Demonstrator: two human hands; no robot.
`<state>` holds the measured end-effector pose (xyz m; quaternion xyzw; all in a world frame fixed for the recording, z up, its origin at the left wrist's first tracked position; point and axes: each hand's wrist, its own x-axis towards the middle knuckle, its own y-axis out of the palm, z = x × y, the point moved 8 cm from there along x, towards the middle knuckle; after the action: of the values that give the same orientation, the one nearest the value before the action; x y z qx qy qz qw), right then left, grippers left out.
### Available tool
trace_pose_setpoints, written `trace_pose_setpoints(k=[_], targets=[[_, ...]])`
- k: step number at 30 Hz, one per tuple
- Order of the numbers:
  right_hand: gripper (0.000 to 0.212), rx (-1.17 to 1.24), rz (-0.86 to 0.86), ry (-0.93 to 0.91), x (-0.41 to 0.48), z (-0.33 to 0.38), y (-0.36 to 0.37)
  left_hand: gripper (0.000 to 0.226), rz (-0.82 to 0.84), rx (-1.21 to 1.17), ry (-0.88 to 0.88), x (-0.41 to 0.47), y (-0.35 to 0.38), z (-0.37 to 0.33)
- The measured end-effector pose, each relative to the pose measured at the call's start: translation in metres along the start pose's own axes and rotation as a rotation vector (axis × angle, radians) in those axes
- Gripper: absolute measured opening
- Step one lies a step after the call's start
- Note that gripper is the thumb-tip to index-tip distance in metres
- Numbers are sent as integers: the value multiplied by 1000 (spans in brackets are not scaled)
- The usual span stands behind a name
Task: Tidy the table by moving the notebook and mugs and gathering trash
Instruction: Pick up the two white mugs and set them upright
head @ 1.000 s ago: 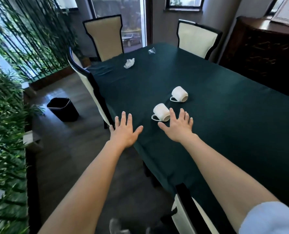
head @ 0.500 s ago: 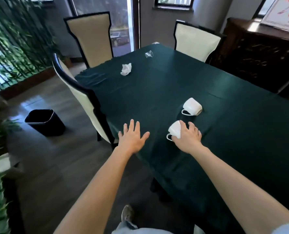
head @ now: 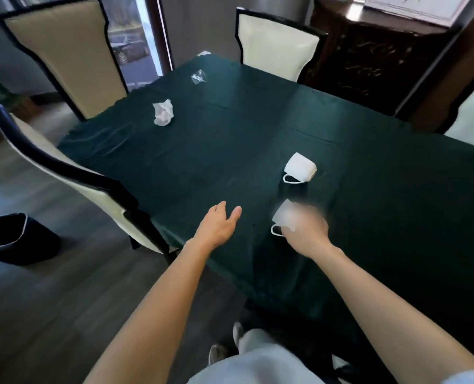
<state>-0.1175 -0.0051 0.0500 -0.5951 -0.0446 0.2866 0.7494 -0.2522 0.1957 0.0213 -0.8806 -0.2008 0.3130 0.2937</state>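
Presently, right hand grasps the blurred near mug low over the surface; left hand hovers empty, fingers spread; a loose one-handed grip risks dropping it onto the far mug

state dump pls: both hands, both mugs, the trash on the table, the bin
left hand: open, empty, over the table edge
right hand: closed on near mug, blurred
near mug: on its side, gripped
far mug: on its side, untouched
tissue: crumpled, on the tablecloth
wrapper: clear, crumpled, near the far end
bin: on the floor, open top
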Motion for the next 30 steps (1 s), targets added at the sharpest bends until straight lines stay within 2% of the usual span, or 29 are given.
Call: trace_pose_setpoints(k=[7,12,23,27,30], targets=[[70,173,-36,67,13,-12,13,72,116,-141,-70,37,42,-19],[68,303,-92,90,32,-14,17,62,196,-129,-69,70,76,-44],[77,222,-87,143,63,-28,38,54,359,-314,-258,111,126,-80],[84,153,-112,161,67,-31,42,58,355,-341,-314,115,135,-83],[87,120,-140,177,73,-32,43,53,353,-387,-366,118,138,-82]])
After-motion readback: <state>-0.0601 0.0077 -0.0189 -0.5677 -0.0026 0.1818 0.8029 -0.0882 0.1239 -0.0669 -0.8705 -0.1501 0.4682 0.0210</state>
